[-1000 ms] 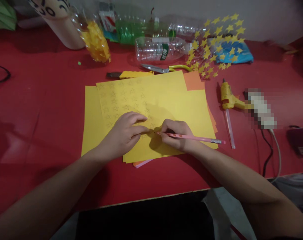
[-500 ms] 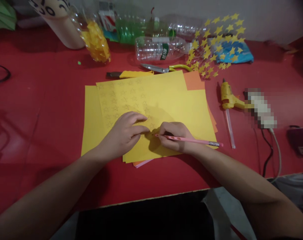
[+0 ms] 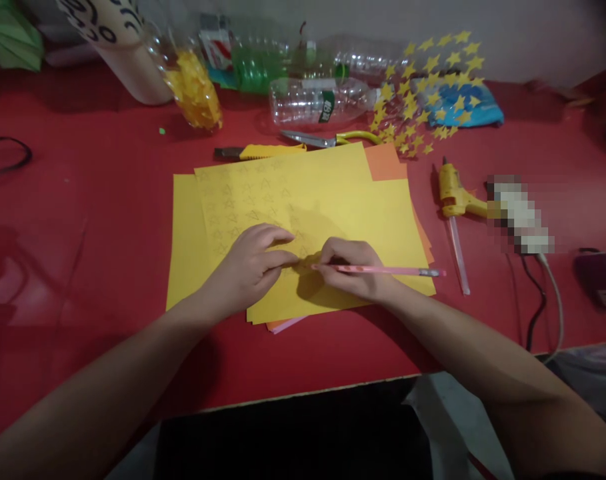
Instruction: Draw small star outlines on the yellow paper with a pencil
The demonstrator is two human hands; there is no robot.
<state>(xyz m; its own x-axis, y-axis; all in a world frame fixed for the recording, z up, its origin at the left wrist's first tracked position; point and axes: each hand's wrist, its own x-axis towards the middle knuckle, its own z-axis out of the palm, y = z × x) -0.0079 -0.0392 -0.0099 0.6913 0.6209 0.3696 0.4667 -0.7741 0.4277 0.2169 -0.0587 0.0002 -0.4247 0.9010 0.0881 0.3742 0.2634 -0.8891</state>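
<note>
My right hand [image 3: 350, 270] grips a pink pencil [image 3: 387, 270], its tip down by the top yellow sheet [image 3: 333, 193] and its eraser end pointing right. Rows of small hand-drawn stars cover the left part of that sheet. My left hand [image 3: 255, 267] lies on the paper with thumb and fingers apart, holding nothing; it hides some of the drawn stars. More yellow paper [image 3: 185, 227] sticks out on the left from underneath, and an orange sheet [image 3: 385, 162] shows at the upper right corner.
Behind the paper lie a yellow utility knife [image 3: 273, 152] and scissors [image 3: 313, 139]. Further back are a clear bottle [image 3: 303, 103], a bottle holding yellow pieces [image 3: 195, 93] and many cut yellow stars [image 3: 410, 107]. A yellow glue gun [image 3: 451, 190] lies right, beside a power strip [image 3: 523, 213] with cords.
The pencil has swung to lie closer to level, its eraser end rising slightly, as my right hand shifted a little. My left hand stays in place. The view has moved slightly.
</note>
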